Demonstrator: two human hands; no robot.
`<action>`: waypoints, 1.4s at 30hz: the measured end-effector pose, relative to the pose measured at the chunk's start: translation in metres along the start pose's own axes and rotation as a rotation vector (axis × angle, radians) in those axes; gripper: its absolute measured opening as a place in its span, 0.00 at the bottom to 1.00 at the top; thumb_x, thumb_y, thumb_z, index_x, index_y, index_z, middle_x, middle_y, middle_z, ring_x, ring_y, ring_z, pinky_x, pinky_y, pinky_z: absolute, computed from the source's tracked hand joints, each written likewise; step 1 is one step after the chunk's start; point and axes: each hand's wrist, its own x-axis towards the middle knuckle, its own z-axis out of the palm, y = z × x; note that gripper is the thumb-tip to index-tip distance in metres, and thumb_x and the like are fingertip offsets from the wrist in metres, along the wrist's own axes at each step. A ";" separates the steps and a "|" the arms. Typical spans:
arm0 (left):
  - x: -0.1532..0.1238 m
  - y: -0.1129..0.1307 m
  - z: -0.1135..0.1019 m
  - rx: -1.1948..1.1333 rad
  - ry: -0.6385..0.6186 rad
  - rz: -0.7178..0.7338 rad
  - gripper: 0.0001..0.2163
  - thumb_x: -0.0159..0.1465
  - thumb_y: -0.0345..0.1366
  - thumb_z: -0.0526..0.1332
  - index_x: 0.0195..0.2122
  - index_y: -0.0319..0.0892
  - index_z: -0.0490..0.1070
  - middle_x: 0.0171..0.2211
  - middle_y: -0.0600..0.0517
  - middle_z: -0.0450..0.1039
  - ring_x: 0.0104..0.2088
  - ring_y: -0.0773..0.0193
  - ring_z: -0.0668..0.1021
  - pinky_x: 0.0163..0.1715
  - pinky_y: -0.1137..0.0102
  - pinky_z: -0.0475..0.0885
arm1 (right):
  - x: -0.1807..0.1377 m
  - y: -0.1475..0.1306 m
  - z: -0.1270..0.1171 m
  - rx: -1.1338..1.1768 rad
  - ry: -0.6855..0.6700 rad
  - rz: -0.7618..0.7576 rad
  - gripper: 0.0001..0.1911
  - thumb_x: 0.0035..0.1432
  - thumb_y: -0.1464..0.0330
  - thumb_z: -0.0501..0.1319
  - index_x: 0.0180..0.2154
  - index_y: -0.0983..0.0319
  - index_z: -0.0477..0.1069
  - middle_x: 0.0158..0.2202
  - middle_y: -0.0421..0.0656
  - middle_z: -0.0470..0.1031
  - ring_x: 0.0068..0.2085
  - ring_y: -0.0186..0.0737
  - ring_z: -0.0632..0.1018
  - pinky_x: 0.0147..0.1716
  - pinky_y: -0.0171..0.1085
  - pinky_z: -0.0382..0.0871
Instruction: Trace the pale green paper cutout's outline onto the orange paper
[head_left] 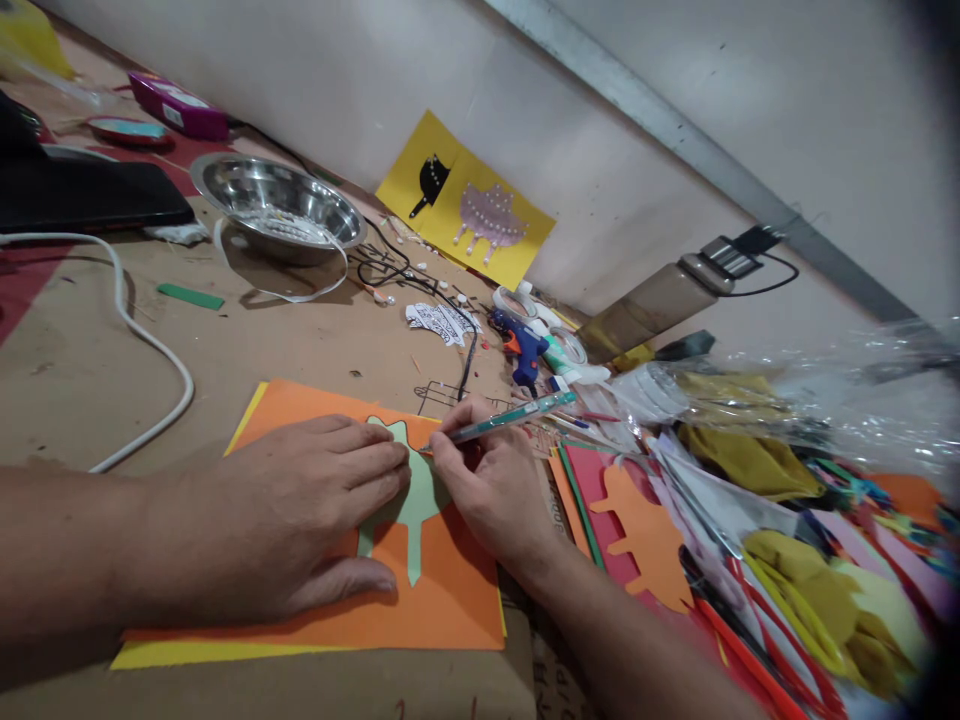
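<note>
My left hand [300, 520] lies flat, fingers stretched out, pressing a light green paper cutout [415, 500] onto an orange sheet [450, 600]. Part of the cutout is hidden under that hand. A yellow sheet [172, 655] shows along the edges beneath the orange one. In my right hand [487, 480] is a pen [517, 415] with a teal barrel, pinched near its tip. Its point meets the paper at the cutout's upper right edge. A dark drawn line runs around the top of the cutout.
Beyond the sheets are a metal bowl [277, 205], a blue glue gun [519, 348] and a bottle [652, 305]. A yellow card [427, 235] with beaded shapes leans on the wall. At right lie an orange cutout [645, 540], red-handled scissors [739, 640] and scraps. A white cable [161, 350] curves at left.
</note>
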 end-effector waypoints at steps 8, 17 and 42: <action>0.000 0.000 0.000 -0.044 -0.048 -0.026 0.14 0.70 0.49 0.67 0.43 0.42 0.76 0.40 0.47 0.81 0.43 0.50 0.82 0.45 0.58 0.77 | 0.000 0.003 0.000 0.036 0.029 0.025 0.08 0.57 0.66 0.60 0.27 0.56 0.64 0.19 0.34 0.66 0.20 0.33 0.68 0.21 0.32 0.60; 0.001 0.000 0.000 -0.006 -0.034 -0.015 0.21 0.69 0.52 0.68 0.52 0.39 0.78 0.46 0.42 0.83 0.48 0.47 0.83 0.49 0.56 0.79 | 0.000 0.002 -0.001 0.046 0.021 0.030 0.07 0.58 0.66 0.60 0.28 0.56 0.65 0.20 0.35 0.69 0.22 0.35 0.71 0.22 0.33 0.63; 0.001 -0.001 0.000 0.004 -0.048 -0.017 0.24 0.69 0.56 0.67 0.53 0.39 0.79 0.47 0.42 0.83 0.48 0.46 0.83 0.49 0.55 0.79 | -0.001 0.006 -0.002 0.044 0.057 0.010 0.07 0.57 0.67 0.61 0.28 0.56 0.65 0.19 0.34 0.68 0.21 0.34 0.69 0.22 0.33 0.60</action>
